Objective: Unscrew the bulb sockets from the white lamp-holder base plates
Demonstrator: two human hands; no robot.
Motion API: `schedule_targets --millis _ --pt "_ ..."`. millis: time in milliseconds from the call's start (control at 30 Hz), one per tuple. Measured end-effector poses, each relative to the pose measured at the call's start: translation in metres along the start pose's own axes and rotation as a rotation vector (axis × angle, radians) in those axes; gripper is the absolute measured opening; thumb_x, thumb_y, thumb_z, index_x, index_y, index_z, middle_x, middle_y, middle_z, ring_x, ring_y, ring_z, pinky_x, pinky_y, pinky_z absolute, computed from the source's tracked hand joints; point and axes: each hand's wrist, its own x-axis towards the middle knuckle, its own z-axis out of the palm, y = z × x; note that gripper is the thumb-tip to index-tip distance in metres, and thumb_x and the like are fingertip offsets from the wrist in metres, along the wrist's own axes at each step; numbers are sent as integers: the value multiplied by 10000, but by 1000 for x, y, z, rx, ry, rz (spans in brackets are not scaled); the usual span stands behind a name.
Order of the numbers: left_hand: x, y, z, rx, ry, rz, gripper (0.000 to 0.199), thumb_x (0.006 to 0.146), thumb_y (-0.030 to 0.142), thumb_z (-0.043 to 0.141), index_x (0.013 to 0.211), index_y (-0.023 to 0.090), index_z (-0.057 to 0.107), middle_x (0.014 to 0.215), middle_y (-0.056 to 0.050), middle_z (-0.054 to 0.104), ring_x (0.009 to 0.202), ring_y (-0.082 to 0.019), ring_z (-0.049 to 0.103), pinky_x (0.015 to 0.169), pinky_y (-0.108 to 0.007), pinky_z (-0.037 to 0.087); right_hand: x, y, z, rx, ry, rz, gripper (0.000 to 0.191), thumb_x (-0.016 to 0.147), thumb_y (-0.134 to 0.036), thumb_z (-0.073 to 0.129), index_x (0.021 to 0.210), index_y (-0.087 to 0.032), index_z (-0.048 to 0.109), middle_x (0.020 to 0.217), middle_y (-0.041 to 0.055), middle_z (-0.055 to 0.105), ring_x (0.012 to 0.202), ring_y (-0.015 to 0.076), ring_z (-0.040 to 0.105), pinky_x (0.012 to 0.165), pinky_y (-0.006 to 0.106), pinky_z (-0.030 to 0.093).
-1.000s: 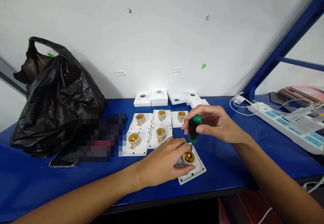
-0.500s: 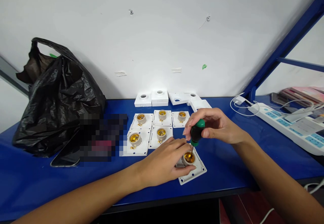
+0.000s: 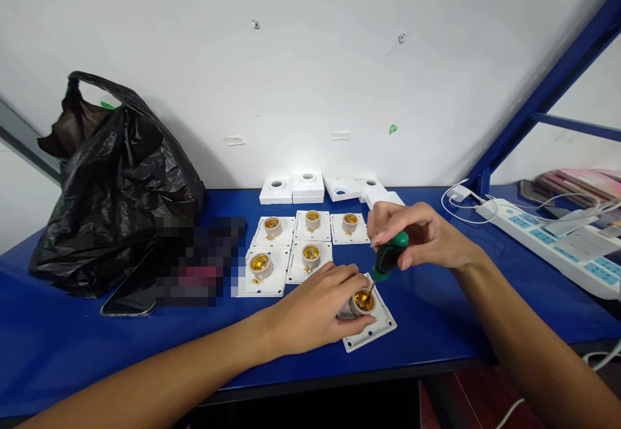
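Note:
My left hand [image 3: 323, 312] grips the round lamp socket [image 3: 361, 302] on a square white plate [image 3: 372, 333] near the table's front edge. Thumb and fingers close around the socket's sides. Between the fingers and thumb of my right hand [image 3: 417, 238] is a screwdriver [image 3: 389, 256] with a green and black handle. It leans to the right, its tip inside the socket's brass interior. Behind my left hand lie several more white plates with brass-lined sockets, one of them at the front left [image 3: 262, 280].
White square covers [image 3: 308, 189] line the wall on the blue table [image 3: 194, 358]. A black plastic bag [image 3: 121, 189] and a phone [image 3: 129, 293] are at left. On the right lie a power strip [image 3: 548, 235] and white cables.
The screwdriver's handle has tilted to the right, and my right hand has moved slightly right with it. My left hand stays on the socket.

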Motion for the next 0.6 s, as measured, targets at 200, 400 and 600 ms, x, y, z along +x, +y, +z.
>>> schedule_targets --millis 200,400,600 --pt "0 0 0 -14 5 -5 318 998 343 832 1229 225 648 1175 -61 705 1070 -282 674 984 -397 543 -10 -15 -4 110 -236 60 491 1029 -207 775 1487 -360 681 1195 73 798 1116 203 740 943 360 604" --pt "1 0 -1 -16 5 -7 287 989 318 846 1163 214 643 1168 -62 697 1065 -282 646 981 -392 535 -1 -6 7 154 -100 74 237 1078 -280 705 1311 -275 747 1212 81 764 1144 209 748 950 373 629" --pt "0 0 0 -36 6 -27 280 985 325 851 1104 211 625 1068 -46 673 984 -268 620 933 -378 521 4 10 20 124 94 56 255 1003 -229 813 1244 -302 774 1117 12 740 1015 129 719 867 253 612"
